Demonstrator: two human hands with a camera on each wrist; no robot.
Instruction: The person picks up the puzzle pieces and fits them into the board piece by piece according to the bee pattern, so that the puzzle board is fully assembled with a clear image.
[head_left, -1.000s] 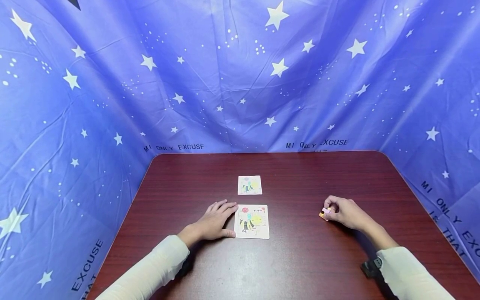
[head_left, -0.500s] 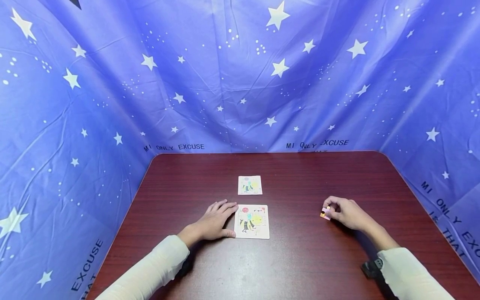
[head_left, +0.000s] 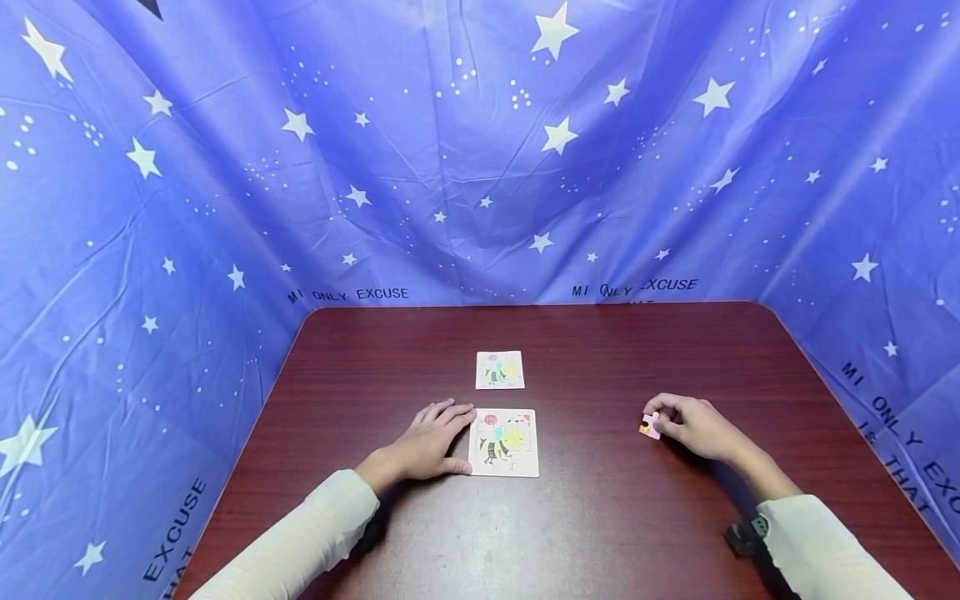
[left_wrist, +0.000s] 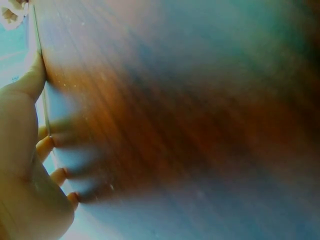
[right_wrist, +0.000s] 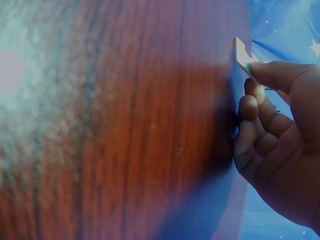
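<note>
My left hand (head_left: 426, 442) lies spread on the table, its thumb and fingertips touching the left edge of a square puzzle board (head_left: 527, 463) with a bee picture. The left wrist view shows this hand (left_wrist: 30, 165) from the side, straight-fingered along the board's edge. Off to the right, my right hand (head_left: 692, 425) pinches a small pink and yellow jigsaw puzzle piece (head_left: 648, 427) between thumb and fingers. In the right wrist view the piece (right_wrist: 242, 54) is tilted, with the other fingers curled beneath the thumb. Part of it is hidden by the fingers.
A smaller square card (head_left: 498, 370) with a similar bee picture lies beyond the board. Both rest on a dark red-brown wooden table (head_left: 585, 533). A blue curtain (head_left: 480, 167) with white stars hangs round the table's far side and both sides.
The puzzle piece has turned and shifted slightly within my right fingers, showing more of its pink face. My left hand, the board and the card have stayed in place.
</note>
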